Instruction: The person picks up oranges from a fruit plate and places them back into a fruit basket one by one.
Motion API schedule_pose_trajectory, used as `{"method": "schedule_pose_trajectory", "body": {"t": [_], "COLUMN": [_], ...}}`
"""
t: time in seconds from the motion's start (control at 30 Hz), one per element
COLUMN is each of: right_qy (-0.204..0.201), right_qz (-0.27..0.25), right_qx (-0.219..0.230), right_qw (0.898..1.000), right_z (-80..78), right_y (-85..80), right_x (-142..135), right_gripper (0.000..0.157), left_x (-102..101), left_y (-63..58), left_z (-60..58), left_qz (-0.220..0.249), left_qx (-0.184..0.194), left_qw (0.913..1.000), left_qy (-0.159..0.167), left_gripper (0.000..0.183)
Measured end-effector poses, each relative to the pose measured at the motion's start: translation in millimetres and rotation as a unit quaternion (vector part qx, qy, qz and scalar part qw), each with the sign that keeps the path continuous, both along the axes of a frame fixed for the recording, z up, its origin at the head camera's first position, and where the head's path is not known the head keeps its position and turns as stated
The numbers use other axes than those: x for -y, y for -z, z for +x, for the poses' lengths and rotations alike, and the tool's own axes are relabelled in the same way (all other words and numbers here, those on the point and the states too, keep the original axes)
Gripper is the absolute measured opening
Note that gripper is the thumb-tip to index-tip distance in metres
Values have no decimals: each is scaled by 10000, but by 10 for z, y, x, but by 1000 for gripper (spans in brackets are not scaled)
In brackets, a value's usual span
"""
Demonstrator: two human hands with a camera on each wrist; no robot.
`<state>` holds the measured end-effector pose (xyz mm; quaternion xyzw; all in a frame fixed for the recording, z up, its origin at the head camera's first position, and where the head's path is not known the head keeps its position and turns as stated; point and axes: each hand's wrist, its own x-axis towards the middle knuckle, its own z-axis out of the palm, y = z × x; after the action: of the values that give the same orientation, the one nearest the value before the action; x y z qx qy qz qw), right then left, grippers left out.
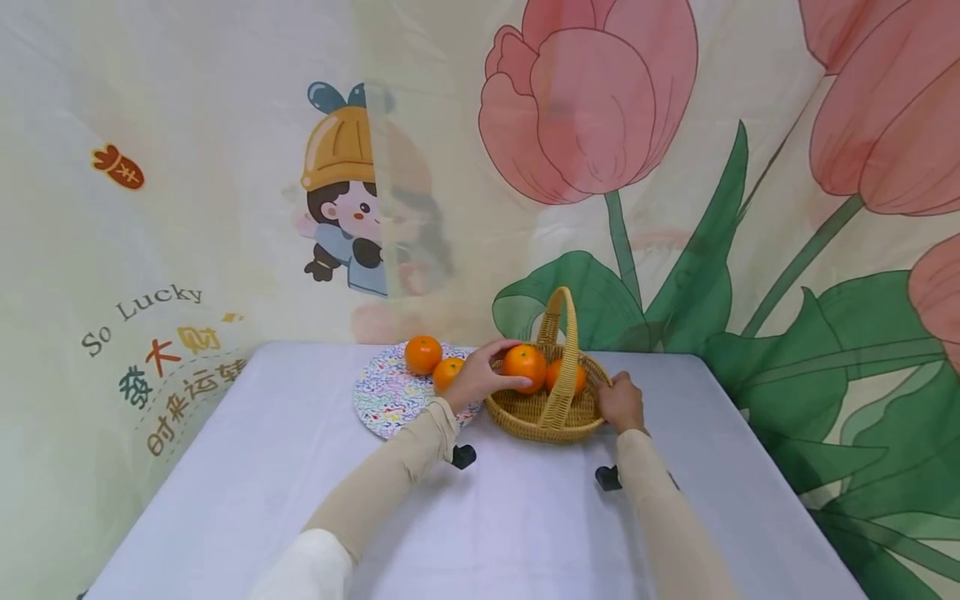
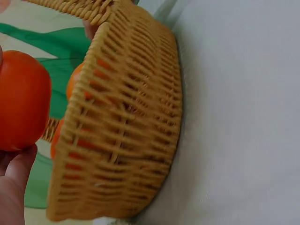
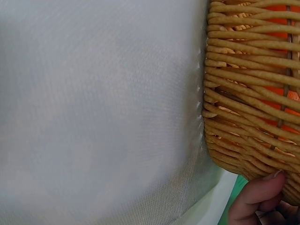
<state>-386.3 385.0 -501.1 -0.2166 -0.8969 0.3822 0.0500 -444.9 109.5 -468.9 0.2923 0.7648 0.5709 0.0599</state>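
While our left hand [image 1: 478, 375] grips orange [image 1: 525, 369] above basket [image 1: 525, 422], our right hand [image 1: 622, 403] holds its right side. Basket stands near table's [image 1: 525, 525] far edge, more oranges [image 1: 567, 378] inside. Left of it, we see plate [image 1: 378, 400] bearing two oranges [image 1: 423, 355].

- Held orange [image 1: 524, 369]: bright, round and smooth-skinned; held between the thumb and fingers of the left hand [image 1: 480, 375], just above the rim.
- Wicker basket [image 1: 555, 408]: tan, open-weave, arch-handled; stands upright, its right side gripped by the right hand [image 1: 622, 403].
- Second orange [image 1: 566, 379]: lies inside the basket, partly behind the handle.
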Motion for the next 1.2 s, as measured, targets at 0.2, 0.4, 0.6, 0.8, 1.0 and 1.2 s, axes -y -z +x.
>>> {"method": "schedule_pose_trajectory", "body": {"t": [0.2,0.4,0.6,0.8,1.0,1.2], "right_qy": [-29,53,64,43,-9,-28], "right_qz": [22,10,43,85,126,232], "right_qx": [-10,59,37,24,-28,79], "right_qw": [10000,10000,10000,10000,9999,9997], "right_z": [-12,-6,-5,5,-2,-35], "right_y": [5,-10,5,25,19,-20], "right_x": [6,7,-15,-34,-21,-28], "right_gripper": [36,37,36,35,34,34], "left_x": [-200,-338,-466,-613,-684,-713], "left_y": [44,56,59,104,120,129], "left_z": [0,26,49,61,69,81], "left_qz": [-369,-652,-917,-1007,-1086,-1387], "left_qx": [-62,-254,-422,-561,-763,-976], "left_qw": [9993,9975,9949,9929,9901,9838], "left_qy": [-36,13,47,280,455,574], "left_gripper": [73,73,64,59,66,63]}}
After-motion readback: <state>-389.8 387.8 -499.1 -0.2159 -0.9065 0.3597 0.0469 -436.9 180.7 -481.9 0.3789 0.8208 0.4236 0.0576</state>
